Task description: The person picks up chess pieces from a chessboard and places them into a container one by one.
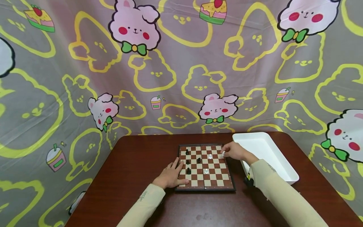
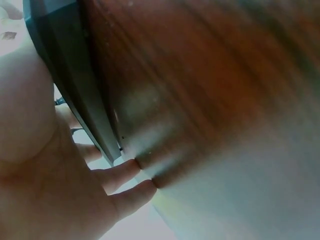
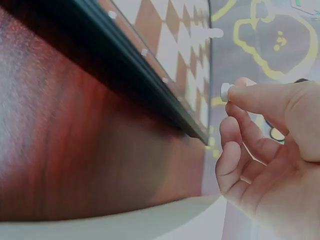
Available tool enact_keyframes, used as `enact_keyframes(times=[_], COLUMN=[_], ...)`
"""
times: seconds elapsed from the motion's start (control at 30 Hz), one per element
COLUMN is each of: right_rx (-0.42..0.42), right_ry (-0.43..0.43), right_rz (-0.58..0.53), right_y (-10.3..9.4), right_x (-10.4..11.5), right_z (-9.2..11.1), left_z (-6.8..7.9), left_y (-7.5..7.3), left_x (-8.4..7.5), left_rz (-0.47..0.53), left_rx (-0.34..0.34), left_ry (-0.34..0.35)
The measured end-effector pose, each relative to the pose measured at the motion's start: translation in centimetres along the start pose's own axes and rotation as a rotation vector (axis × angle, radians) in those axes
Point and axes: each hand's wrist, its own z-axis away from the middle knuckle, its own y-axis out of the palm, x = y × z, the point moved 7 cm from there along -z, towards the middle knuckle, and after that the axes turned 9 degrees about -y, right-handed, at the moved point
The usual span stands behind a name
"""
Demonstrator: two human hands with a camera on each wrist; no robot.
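A brown-and-cream chessboard (image 1: 216, 183) with a dark frame lies on the table. My right hand (image 1: 234, 150) is over its far right corner. In the right wrist view, thumb and forefinger pinch a small white chess piece (image 3: 225, 92), partly hidden by the fingertips. My left hand (image 1: 169, 176) rests at the board's left edge with fingers spread, the thumb lying on the near left squares. In the left wrist view two fingertips (image 2: 145, 190) touch the tabletop beside the frame. Several black chess pieces, one a pawn-like piece (image 1: 188, 171), and two white pieces (image 1: 206, 171) stand on the board.
A white rectangular tray (image 1: 283, 164) sits right of the board, partly behind the right forearm. The dark red-brown table (image 1: 136, 160) reaches a hanging cartoon-print cloth (image 1: 181, 107) at the back and sides.
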Motion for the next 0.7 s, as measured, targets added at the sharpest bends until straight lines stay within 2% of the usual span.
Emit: enact_keyframes(times=[0.4,0.7], right_rx=[-0.032,-0.06], right_ry=[-0.037,-0.039], right_rz=[0.013,-0.004], right_y=[-3.6,-5.9], right_x=[-0.4,-2.0], right_z=[2.2,4.0], left_z=[0.0,0.1], left_y=[-0.2,-0.3], left_x=[-0.2,-0.2], left_rz=[-0.022,-0.025], left_rx=[0.009,-0.002], left_ry=[-0.008,-0.001])
